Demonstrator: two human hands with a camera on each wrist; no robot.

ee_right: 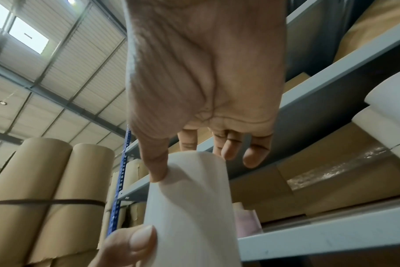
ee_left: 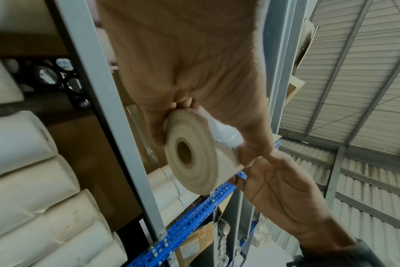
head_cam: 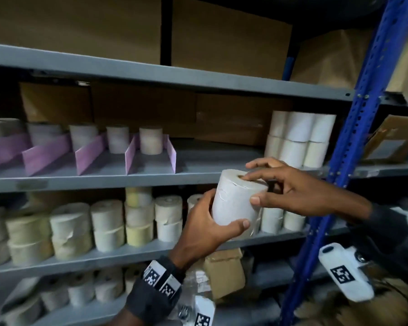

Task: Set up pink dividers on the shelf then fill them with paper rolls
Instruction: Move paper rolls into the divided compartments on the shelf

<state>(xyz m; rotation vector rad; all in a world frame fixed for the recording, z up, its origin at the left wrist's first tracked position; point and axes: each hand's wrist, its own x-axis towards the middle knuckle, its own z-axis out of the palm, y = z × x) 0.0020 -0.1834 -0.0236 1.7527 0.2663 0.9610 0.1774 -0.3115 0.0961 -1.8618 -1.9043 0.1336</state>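
Observation:
A white paper roll (head_cam: pixel 236 196) is held upright in front of the middle shelf's front edge (head_cam: pixel 151 178). My left hand (head_cam: pixel 210 222) grips its lower side, thumb across the front. My right hand (head_cam: pixel 280 184) holds its top, thumb on the side and fingers over the upper rim. In the left wrist view the roll's hollow end (ee_left: pixel 189 159) faces the camera. In the right wrist view the roll (ee_right: pixel 189 207) hangs below my right thumb. Several pink dividers (head_cam: pixel 151 156) stand on the middle shelf at the left, with single rolls (head_cam: pixel 150 140) at the back of the slots.
A stack of white rolls (head_cam: pixel 297 140) stands at the right end of the middle shelf, beside a blue perforated upright (head_cam: pixel 353 128). Brown cartons (head_cam: pixel 233 118) line the back. The lower shelf (head_cam: pixel 132 254) carries many stacked rolls (head_cam: pixel 71 229).

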